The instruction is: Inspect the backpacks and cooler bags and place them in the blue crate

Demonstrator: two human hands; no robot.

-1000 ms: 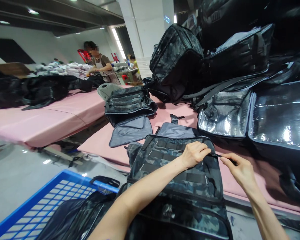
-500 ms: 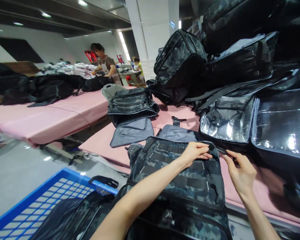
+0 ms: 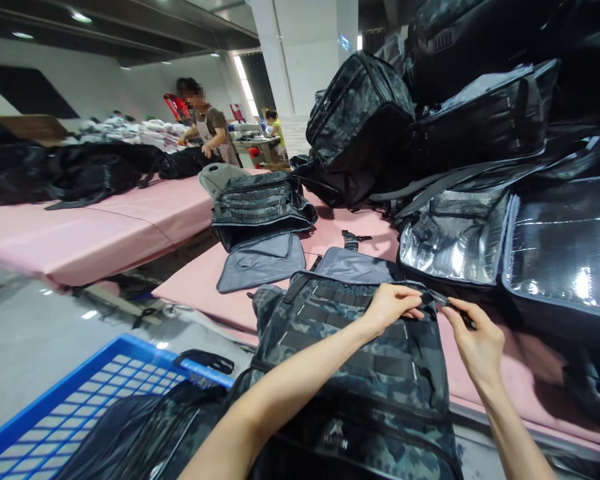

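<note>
A dark camouflage backpack (image 3: 350, 373) with webbing rows and a pale logo stands upright before me, its grey-lined flap (image 3: 355, 265) folded back behind the top. My left hand (image 3: 393, 308) reaches across the front and pinches the edge at the upper right corner. Beside that corner, my right hand (image 3: 477, 340) is closed round slim dark thread snips (image 3: 443, 300), their tip pointing left toward the pinched edge. The tip lies close to my left fingertips; whether it touches the fabric I cannot tell.
A blue plastic basket (image 3: 100, 360) holding dark bags stands at lower left. On the pink table (image 3: 330, 223) lie an open camouflage bag (image 3: 260, 203) and silver-lined bags (image 3: 455, 247). More bags pile up at right. A co-worker (image 3: 213, 127) stands behind another pink table (image 3: 115, 213).
My right hand has shifted slightly left with the snips, closer to my left fingers. My left hand keeps its pinch at the corner. The view has turned a little.
</note>
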